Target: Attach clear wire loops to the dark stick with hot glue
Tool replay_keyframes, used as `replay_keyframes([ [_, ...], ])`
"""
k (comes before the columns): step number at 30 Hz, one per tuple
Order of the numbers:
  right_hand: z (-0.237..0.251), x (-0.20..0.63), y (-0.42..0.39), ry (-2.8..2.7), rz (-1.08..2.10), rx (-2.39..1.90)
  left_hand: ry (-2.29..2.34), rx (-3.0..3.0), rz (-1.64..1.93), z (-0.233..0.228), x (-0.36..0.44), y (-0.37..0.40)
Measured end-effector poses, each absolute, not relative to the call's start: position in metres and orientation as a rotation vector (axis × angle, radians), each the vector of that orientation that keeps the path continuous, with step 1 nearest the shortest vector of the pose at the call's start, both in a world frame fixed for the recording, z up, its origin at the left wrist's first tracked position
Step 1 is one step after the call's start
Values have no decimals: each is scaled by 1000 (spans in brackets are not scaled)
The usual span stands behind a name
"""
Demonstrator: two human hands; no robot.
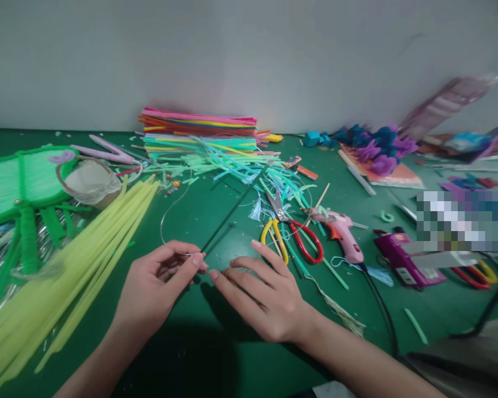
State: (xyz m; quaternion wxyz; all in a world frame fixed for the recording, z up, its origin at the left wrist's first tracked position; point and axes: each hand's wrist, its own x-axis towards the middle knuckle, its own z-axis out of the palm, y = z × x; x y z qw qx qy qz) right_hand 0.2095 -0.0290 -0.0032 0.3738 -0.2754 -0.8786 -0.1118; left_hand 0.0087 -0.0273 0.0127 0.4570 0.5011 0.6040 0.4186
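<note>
The left hand (155, 287) pinches the end of a thin dark stem (232, 213) and a looped wire (170, 221) over the green desk (216, 354). The right hand (261, 296) rests half open, fingertips beside that pinch, holding nothing. Scissors (292, 235) lie near.

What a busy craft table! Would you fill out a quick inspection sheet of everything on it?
Surface: green table, littered with cut scraps.
Job's things: dark green stem and thin wire loop, both meeting at the left fingers.
Clutter: yellow strips, stack of coloured strips, scissors, pink glue gun, green fan, tape roll, purple flowers.
Fingers: left hand pinches the stem's end; right hand open, index tip touching the left fingers.
Cables: black cable trailing from the glue gun.
Surroundings: plain pale wall.
</note>
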Motion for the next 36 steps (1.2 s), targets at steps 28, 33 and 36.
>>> replay_keyframes([
  [28,-4,210,-33,-2213,-392,-764,1433,955,981,9,7,-24],
  [33,-4,210,-33,-2208,-389,-764,1439,953,977,8,6,-24],
  [36,-4,210,-33,-2211,-383,-767,1435,956,977,7,5,-24],
])
